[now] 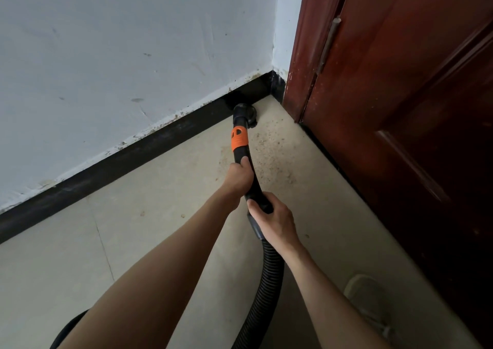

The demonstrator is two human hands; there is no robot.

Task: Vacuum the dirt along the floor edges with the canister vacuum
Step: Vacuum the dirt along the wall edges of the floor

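Two bare hands grip the black wand [253, 180] of a canister vacuum: the left hand [238, 179] is wrapped around it farther along, just below an orange collar [239, 138], while the right hand [274, 222] clasps the nearer end, where the wand joins the ribbed black hose [264, 290]. The hose trails toward the near edge of the scene between the two forearms. At the wand's far tip, a round black brush nozzle [244, 115] sits on the beige tiled floor [149, 231], touching the black baseboard [128, 159] beneath a scuffed white wall [128, 41]. Brown dirt [269, 156] speckles the tiles just right of the wand, near the corner. A dark red wooden door [405, 108] and its frame fill the right side. A pale shoe [366, 298] rests on the floor near right.
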